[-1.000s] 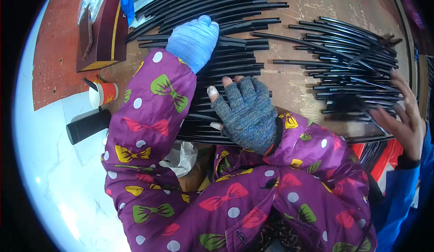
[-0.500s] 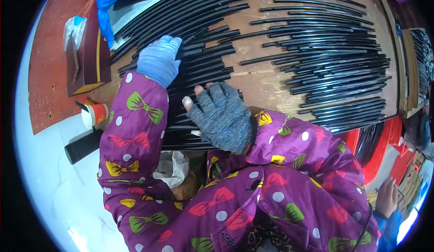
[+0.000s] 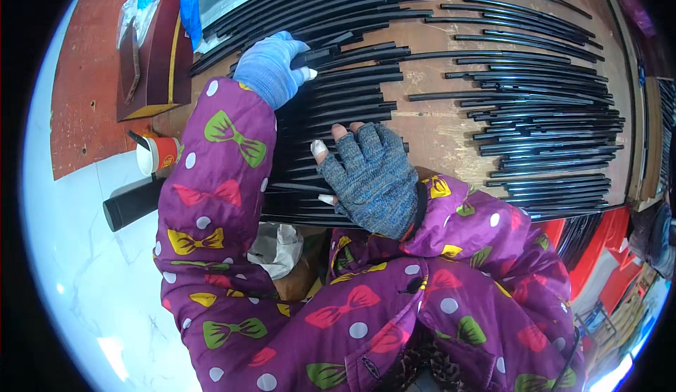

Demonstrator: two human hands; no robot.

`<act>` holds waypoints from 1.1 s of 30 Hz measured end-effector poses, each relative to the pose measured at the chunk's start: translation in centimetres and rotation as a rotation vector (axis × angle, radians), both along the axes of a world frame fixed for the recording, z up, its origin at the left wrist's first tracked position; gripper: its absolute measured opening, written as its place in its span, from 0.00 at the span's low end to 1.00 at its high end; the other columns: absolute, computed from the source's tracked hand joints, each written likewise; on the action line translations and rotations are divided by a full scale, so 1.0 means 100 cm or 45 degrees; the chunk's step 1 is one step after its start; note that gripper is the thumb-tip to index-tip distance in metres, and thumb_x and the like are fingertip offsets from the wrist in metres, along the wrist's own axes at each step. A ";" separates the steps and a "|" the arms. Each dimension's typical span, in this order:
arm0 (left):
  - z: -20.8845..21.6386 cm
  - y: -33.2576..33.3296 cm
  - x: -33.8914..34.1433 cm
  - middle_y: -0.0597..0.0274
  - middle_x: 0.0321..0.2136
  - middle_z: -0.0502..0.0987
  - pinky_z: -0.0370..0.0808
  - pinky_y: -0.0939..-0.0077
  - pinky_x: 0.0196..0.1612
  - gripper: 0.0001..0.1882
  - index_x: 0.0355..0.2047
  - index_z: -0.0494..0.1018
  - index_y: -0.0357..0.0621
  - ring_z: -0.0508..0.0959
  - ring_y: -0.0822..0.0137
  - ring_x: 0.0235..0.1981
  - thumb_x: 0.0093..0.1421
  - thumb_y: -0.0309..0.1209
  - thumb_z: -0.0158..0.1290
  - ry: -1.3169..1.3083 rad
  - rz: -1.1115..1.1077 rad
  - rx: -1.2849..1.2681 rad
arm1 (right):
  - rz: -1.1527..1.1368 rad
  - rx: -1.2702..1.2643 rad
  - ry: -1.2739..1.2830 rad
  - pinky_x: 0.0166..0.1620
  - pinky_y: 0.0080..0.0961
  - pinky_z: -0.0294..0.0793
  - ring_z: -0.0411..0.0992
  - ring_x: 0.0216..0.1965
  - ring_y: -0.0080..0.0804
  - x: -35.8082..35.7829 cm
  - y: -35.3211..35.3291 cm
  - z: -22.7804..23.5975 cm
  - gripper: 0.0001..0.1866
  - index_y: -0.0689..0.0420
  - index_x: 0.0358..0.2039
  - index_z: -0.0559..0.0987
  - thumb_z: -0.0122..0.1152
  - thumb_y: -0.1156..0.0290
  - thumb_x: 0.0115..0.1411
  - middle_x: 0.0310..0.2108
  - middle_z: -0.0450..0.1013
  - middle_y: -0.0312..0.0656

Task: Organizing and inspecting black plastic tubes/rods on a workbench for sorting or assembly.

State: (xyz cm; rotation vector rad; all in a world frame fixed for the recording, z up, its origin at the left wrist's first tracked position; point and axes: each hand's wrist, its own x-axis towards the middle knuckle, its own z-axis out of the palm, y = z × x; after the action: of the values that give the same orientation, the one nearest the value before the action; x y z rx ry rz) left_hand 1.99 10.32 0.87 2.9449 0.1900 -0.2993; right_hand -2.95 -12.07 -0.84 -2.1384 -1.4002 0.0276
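Note:
My left hand (image 3: 271, 70), in a light blue glove, is closed around a short, thick black piece (image 3: 317, 56) that sticks out past the fingertips. It is over the left pile of thin black tubes (image 3: 352, 89), which lie side by side across the table. My right hand (image 3: 373, 174), in a grey-blue fingerless glove with white wrapping on some fingertips, rests with fingers stretched out on the near part of that pile. To the right lies a second spread of glossy black tubes (image 3: 542, 110), apart from both hands.
Left of the tubes stand a maroon box (image 3: 158, 54), a red and white paper cup (image 3: 156, 154) and a dark cylinder (image 3: 134, 203). Blue plastic (image 3: 190, 5) hangs at the far left. A white bag (image 3: 278, 251) sits below the table edge; a red container (image 3: 598, 244) stands at the right.
The view has shifted, moving the scene. The black piece in my left hand now shows beyond its fingers. My right hand stays spread on the tubes. A co-worker's hand at lower right has left view.

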 end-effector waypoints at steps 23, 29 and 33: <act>0.005 -0.002 -0.008 0.52 0.30 0.75 0.71 0.69 0.35 0.24 0.37 0.74 0.36 0.76 0.60 0.30 0.46 0.43 0.62 0.063 0.112 0.012 | 0.004 -0.007 -0.054 0.46 0.49 0.62 0.64 0.47 0.51 0.000 0.000 -0.006 0.35 0.57 0.48 0.69 0.63 0.55 0.37 0.48 0.65 0.54; 0.002 -0.001 -0.010 0.53 0.25 0.76 0.71 0.71 0.33 0.23 0.34 0.74 0.38 0.76 0.62 0.26 0.45 0.44 0.62 -0.024 0.158 -0.101 | 0.008 0.011 -0.012 0.46 0.49 0.62 0.64 0.47 0.51 0.002 -0.002 -0.003 0.35 0.57 0.48 0.69 0.63 0.56 0.37 0.48 0.64 0.54; -0.004 0.004 -0.015 0.55 0.23 0.75 0.72 0.74 0.32 0.21 0.33 0.75 0.38 0.76 0.64 0.26 0.46 0.43 0.62 -0.065 0.313 -0.173 | 0.018 0.016 -0.007 0.45 0.48 0.62 0.64 0.46 0.50 0.001 -0.001 -0.004 0.35 0.57 0.48 0.69 0.63 0.56 0.37 0.48 0.65 0.54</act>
State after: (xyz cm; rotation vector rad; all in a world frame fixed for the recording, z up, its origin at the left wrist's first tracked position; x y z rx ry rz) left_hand 0.53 10.74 0.51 2.7529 0.4987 -0.1931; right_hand -2.82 -12.14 -1.21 -2.1197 -1.4152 0.0177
